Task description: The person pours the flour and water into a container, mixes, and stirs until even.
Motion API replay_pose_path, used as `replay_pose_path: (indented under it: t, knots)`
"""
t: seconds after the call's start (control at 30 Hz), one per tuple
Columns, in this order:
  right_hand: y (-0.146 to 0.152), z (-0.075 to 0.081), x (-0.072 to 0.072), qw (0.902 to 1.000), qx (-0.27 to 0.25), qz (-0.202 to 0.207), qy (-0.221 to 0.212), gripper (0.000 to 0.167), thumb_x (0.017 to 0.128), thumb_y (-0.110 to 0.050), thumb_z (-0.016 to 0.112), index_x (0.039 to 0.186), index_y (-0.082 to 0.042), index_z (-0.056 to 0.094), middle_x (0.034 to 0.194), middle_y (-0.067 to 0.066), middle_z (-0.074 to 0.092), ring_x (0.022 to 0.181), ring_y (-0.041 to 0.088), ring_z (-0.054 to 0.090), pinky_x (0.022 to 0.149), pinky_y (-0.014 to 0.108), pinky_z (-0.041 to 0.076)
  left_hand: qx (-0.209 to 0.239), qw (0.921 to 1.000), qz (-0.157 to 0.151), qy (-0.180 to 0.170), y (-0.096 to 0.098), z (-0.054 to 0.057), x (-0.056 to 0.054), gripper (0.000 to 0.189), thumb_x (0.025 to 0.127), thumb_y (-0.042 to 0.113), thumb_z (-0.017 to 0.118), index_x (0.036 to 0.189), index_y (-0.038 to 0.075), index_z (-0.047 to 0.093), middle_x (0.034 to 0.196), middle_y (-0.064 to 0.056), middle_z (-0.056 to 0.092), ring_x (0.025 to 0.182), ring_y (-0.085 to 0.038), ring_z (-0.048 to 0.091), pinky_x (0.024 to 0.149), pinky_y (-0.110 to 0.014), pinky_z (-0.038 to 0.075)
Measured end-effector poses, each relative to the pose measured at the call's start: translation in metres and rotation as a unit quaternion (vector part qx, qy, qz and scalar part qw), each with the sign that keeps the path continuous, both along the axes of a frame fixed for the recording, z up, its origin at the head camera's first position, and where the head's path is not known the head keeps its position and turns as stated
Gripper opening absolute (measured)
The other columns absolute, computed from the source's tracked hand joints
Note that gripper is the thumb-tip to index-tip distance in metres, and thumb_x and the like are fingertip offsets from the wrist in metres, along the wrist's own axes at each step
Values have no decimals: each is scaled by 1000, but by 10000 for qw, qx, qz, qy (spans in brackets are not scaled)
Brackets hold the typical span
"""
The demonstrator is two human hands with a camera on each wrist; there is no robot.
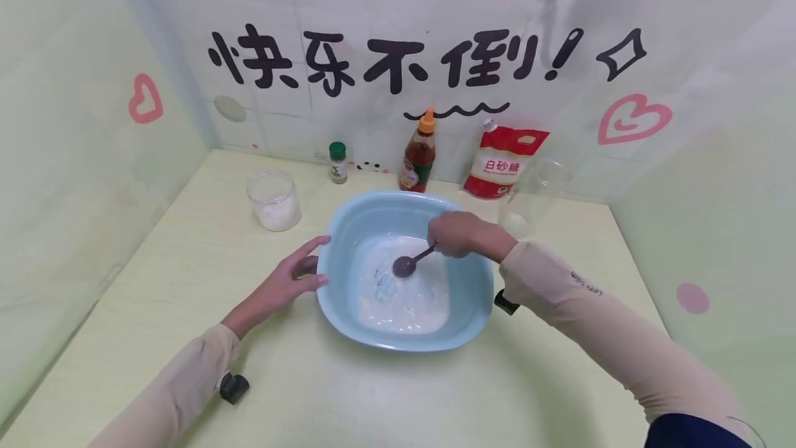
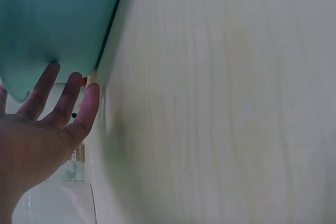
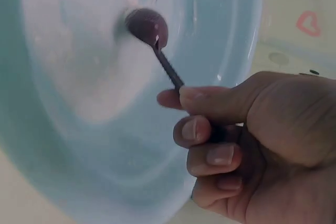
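A light blue plastic basin (image 1: 475, 303) stands on the table with a thin layer of white, wet-looking stuff (image 1: 413, 313) over its bottom. My right hand (image 1: 457, 234) reaches over its right side, gripping a dark spoon (image 3: 169, 70) by the handle between thumb and curled fingers. The spoon's round bowl (image 1: 404, 267) is down at the white layer, near the middle of the basin. At the basin's left rim, my left hand (image 1: 289, 284) touches with thumb and forefinger. Its other fingers (image 2: 68, 100) stretch out along the outer wall in the left wrist view.
Behind the basin stand a green-capped shaker (image 1: 338, 163), a sauce bottle (image 1: 419, 157) with an orange cap and a red sugar pouch (image 1: 500, 161). A clear container of white powder (image 1: 276, 202) is at back left, a clear vessel (image 1: 537, 189) at back right. Printed sheets wall the table (image 1: 186, 247).
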State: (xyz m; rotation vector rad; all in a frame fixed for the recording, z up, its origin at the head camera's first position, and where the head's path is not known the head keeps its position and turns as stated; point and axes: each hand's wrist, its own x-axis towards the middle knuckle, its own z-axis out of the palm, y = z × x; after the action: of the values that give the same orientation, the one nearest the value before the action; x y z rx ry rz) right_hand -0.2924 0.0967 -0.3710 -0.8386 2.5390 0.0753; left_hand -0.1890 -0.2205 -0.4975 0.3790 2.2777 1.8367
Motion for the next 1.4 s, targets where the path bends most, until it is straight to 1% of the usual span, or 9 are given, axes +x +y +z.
replay_pose_path:
  t: [0.1,0.23,0.33,0.53,0.63,0.73,1.0,1.23,1.4]
  knots:
    - [-10,-7,9,9990,-61,348,-269,21,92,-16,71,113,-17,74,103,1,71,88,19,58,83,33,54,-14,10000,0,-2,0,0,0,71,97,13,65,157,16,29,141,-31,53,129,-48,53,93,-32,56]
    - [-20,-11,26,9955,4,370,-877,21,93,-16,71,113,-20,74,104,0,70,91,19,58,86,34,53,6,10000,20,-1,0,-2,0,71,97,12,64,157,16,29,141,-32,53,129,-48,53,92,-32,57]
    - [-19,-10,30,9933,195,358,-1084,19,92,-16,73,110,-20,74,102,0,69,91,19,57,86,34,53,-7,10000,19,-11,-1,-3,0,71,97,12,65,157,16,29,141,-31,53,129,-48,53,93,-33,56]
    - [9,-1,12,9955,537,39,-773,18,89,-17,75,106,-17,70,100,2,68,90,21,59,87,36,55,-104,9999,38,-23,-1,-3,-1,71,97,15,65,157,18,29,141,-29,54,129,-45,54,95,-32,55]
    - [21,2,1,9969,456,-289,-565,21,88,-16,76,108,-16,68,103,4,69,88,23,61,88,40,57,-63,10000,13,-19,-1,-2,-1,71,97,14,65,157,17,29,139,-30,55,128,-45,55,93,-31,56]
    - [23,2,-3,9983,289,-320,-397,23,89,-16,75,111,-15,69,105,5,70,87,23,61,88,41,58,-26,10000,-21,-15,-1,-2,-1,70,97,14,65,157,17,29,139,-30,55,127,-44,55,92,-32,57]
    - [-9,-14,15,9976,-123,469,-487,22,93,-16,70,115,-16,74,107,2,72,90,19,58,86,34,54,-22,10000,-32,-18,1,-3,-3,71,97,13,65,157,17,29,138,-31,56,127,-46,55,93,-30,55]
    - [-21,-15,36,9948,93,612,-808,20,94,-16,70,114,-18,74,103,-1,70,90,17,57,84,31,52,-32,10000,-31,56,1,-3,-5,70,96,12,65,156,15,30,137,-31,57,128,-47,54,92,-26,54]
    - [0,-12,26,9944,409,331,-919,15,93,-17,71,108,-18,73,99,0,68,90,19,56,85,34,52,-76,9999,-36,74,0,-3,-6,69,96,12,65,156,15,31,137,-30,56,128,-46,54,93,-28,55]
